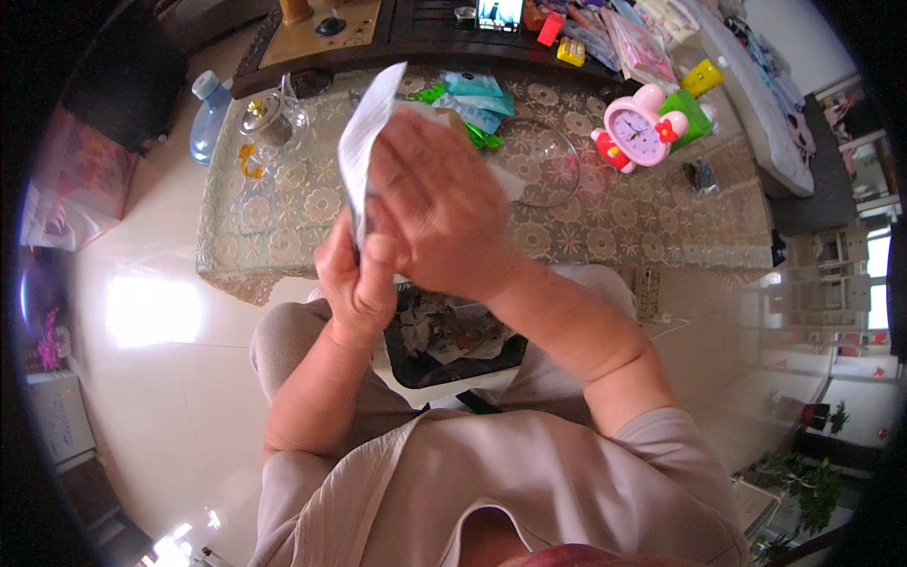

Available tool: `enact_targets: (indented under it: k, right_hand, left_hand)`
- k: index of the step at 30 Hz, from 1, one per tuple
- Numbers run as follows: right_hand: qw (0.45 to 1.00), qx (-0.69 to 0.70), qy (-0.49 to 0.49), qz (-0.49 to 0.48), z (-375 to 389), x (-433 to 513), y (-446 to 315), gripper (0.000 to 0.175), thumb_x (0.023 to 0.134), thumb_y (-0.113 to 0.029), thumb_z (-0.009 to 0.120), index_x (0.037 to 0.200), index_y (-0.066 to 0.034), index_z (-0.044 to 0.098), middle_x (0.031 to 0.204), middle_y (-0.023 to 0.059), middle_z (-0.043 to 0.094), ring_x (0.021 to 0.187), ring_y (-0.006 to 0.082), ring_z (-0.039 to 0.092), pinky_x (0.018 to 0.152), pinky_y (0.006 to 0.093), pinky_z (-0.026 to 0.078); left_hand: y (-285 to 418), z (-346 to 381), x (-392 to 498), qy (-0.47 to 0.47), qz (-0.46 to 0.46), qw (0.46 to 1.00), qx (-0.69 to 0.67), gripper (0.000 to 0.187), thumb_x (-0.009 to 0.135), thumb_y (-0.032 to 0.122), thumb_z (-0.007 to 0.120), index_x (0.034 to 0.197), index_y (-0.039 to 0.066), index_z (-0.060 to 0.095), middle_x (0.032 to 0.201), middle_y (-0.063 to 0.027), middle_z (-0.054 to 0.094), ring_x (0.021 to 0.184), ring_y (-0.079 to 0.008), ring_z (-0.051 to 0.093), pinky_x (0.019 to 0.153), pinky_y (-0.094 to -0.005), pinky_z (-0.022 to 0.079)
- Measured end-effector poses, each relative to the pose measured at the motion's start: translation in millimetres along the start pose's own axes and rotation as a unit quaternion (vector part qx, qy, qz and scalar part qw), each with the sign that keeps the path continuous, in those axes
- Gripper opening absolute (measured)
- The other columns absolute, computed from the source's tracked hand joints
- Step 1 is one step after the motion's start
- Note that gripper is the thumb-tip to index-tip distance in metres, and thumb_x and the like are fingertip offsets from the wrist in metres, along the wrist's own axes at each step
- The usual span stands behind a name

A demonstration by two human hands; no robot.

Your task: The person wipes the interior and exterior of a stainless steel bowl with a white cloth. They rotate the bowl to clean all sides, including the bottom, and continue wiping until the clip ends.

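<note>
A white tissue or cloth (370,145) is raised above the near side of the table, between my two hands. My left hand (361,262) grips its lower end, thumb in front, and a dark edge shows beside the fingers. My right hand (443,205) lies over the right face of the white sheet, blurred, its fingertips partly hidden; whether it grips anything cannot be told. Another white piece (506,183) shows behind the right wrist. Beyond the hands, teal and green packets (475,96) lie on the lace tablecloth (283,220). A round clear plate or lid (549,163) lies to their right.
A glass teapot (273,127) stands at left, a pink alarm clock (640,131) at right. A black bin (453,340) holding crumpled waste is between my knees. A lit phone (499,14) stands on the dark wooden table behind. A blue water bottle (205,120) stands beyond the left edge.
</note>
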State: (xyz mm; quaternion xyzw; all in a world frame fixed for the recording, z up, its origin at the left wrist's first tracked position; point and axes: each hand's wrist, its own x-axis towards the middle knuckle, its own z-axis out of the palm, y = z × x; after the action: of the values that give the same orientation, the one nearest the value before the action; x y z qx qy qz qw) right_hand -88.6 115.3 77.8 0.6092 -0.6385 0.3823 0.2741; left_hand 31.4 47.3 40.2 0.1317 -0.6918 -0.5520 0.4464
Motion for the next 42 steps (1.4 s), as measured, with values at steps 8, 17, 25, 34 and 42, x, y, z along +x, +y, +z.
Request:
enact_targets:
  k: [8, 17, 25, 34, 42]
  right_hand:
    - [0.999, -0.003, 0.039, -0.004, 1, 3, 2, 0.05, 0.086, -0.025, 0.059, 0.13, -0.0038, 0.053, 0.134, 0.0253, 0.048, 0.11, 0.0414, 0.056, 0.097, 0.0584, 0.04]
    - [0.995, 0.095, -0.016, -0.015, 9, -16, -22, 0.05, 0.092, -0.022, 0.054, 0.139, -0.0073, 0.045, 0.144, 0.0289, 0.041, 0.13, 0.047, 0.045, 0.109, 0.056, 0.033]
    - [0.999, 0.036, 0.0, 0.007, -1, -5, -6, 0.042, 0.088, -0.02, 0.058, 0.127, -0.0036, 0.054, 0.135, 0.0176, 0.054, 0.125, 0.037, 0.053, 0.105, 0.0482, 0.041]
    - [0.998, 0.05, 0.015, 0.034, -14, 11, 15, 0.044, 0.084, -0.017, 0.064, 0.123, 0.0002, 0.055, 0.121, 0.0179, 0.059, 0.107, 0.0375, 0.061, 0.092, 0.0458, 0.049]
    - [0.996, 0.0, -0.086, -0.03, 8, -17, -29, 0.052, 0.093, -0.026, 0.051, 0.138, -0.0021, 0.046, 0.145, 0.0199, 0.043, 0.136, 0.0372, 0.04, 0.114, 0.0499, 0.027]
  left_hand:
    - [3, 13, -5, 0.003, 0.027, 0.999, 0.022, 0.059, 0.093, 0.05, 0.056, 0.112, -0.007, 0.057, 0.087, -0.0081, 0.06, 0.079, -0.013, 0.053, 0.07, -0.0286, 0.045]
    - [-6, 3, 6, 0.109, -0.073, 0.991, -0.02, 0.05, 0.1, 0.04, 0.041, 0.113, -0.004, 0.06, 0.1, -0.0104, 0.064, 0.091, -0.0185, 0.059, 0.079, -0.0323, 0.047]
    - [-3, -1, 4, 0.049, -0.019, 0.998, 0.043, 0.04, 0.1, 0.035, 0.049, 0.108, -0.003, 0.061, 0.086, -0.0052, 0.063, 0.079, -0.0114, 0.055, 0.071, -0.027, 0.047]
    - [0, 3, -7, -0.016, 0.066, 0.995, 0.075, 0.041, 0.096, 0.038, 0.057, 0.098, -0.003, 0.059, 0.071, -0.0038, 0.054, 0.063, -0.0109, 0.047, 0.058, -0.0275, 0.042]
    - [-2, -4, 11, 0.121, -0.043, 0.992, -0.014, 0.05, 0.1, 0.039, 0.05, 0.122, -0.005, 0.06, 0.097, -0.0045, 0.066, 0.086, -0.0111, 0.059, 0.075, -0.0256, 0.048]
